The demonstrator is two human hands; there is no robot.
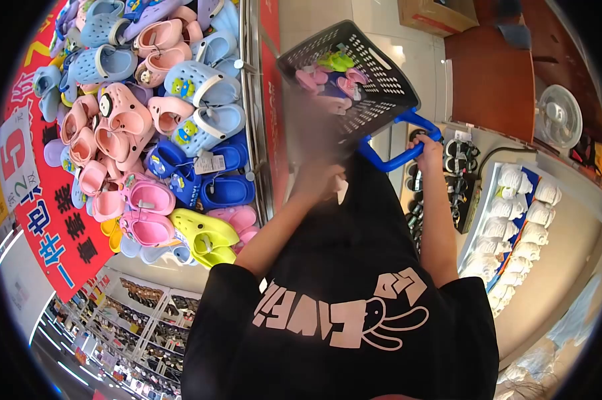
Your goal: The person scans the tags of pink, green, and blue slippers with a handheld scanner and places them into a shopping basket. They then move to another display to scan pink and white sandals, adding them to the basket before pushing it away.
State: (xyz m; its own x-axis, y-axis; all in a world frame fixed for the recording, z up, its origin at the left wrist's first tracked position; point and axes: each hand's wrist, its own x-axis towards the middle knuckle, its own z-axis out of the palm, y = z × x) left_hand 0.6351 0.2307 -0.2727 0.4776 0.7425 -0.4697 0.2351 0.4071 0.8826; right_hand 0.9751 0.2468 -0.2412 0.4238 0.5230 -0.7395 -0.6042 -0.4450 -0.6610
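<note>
Black plastic basket (389, 93) w/ pink & green clogs (346, 87); my right hand (429, 150) fist-tight on blue handle (391, 162); left hand (317, 177) blurred, grip can't tell.

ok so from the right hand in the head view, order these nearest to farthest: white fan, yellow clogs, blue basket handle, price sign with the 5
1. blue basket handle: gripped in the right hand itself.
2. white fan: off to the hand's right.
3. yellow clogs: lower left of the hand.
4. price sign: far left edge.
</note>
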